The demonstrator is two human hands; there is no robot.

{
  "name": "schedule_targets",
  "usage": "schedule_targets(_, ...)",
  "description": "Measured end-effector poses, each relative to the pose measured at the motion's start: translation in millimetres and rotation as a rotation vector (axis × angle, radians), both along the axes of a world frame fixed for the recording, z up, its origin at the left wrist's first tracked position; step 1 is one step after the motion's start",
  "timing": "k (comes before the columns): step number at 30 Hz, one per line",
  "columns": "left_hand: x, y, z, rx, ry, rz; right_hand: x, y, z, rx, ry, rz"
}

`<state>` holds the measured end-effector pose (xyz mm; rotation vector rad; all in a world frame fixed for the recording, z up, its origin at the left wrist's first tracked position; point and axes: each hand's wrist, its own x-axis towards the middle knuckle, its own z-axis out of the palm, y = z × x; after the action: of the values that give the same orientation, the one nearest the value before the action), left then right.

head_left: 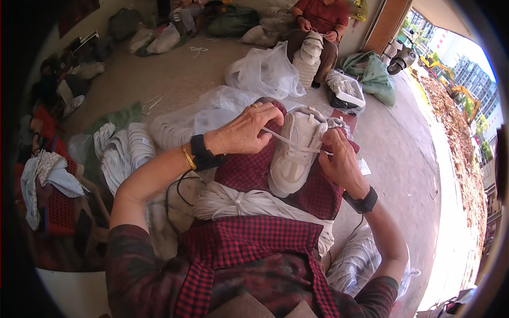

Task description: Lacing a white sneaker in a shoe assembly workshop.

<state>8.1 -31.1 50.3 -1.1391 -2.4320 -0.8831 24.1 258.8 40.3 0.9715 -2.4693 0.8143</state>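
A white sneaker (295, 159) rests on my lap, over the red and black checked apron (254, 241), with its toe toward me. A flat white shoelace (286, 140) runs across its front between my hands. At the shoe's left, my left hand (245, 130) pinches one stretch of that lace. My right hand (339, 163) is closed on the lace at the shoe's right side, its fingertips close to the eyelets. Across my lap, nearer to me, lies a tied bundle of white laces (238, 203).
Stacked white shoe pieces (127, 151) lie on the left, near a red chair (61, 206) with cloth on it. Ahead are clear plastic bags (265, 71) and a white tray (347, 91). Beyond sits another person (323, 18) with a shoe stack (306, 69). A green sack (374, 79) stands right.
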Motion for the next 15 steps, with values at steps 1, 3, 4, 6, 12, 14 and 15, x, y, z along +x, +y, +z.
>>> schedule_targets(1,-0.2,5.9,-5.9,-0.004,0.061,-0.053,2.4,-1.5,3.8,0.013,-0.084,-0.012)
schedule_targets(3,0.8,12.1,-17.2,-0.053,0.084,-0.045,5.5,-4.9,4.4,0.077,-0.108,-0.021)
schedule_targets(4,-0.4,15.2,-19.0,-0.104,0.109,-0.04,5.7,-5.7,4.5,0.138,-0.129,-0.033)
schedule_targets(6,-4.2,19.9,-21.2,-0.092,0.182,-0.055,4.4,-4.7,4.4,0.089,-0.119,-0.028)
schedule_targets(12,-3.5,22.3,-8.6,-0.196,0.216,-0.076,-1.6,-6.9,19.8,-0.007,-0.209,0.08)
schedule_targets(14,-5.9,22.8,9.2,-0.154,-0.178,-0.1,-7.6,-9.4,28.3,0.001,-0.145,0.136)
schedule_targets(15,-17.3,22.4,2.8,0.094,-0.477,-0.235,-8.1,-8.3,31.5,0.01,-0.233,0.177)
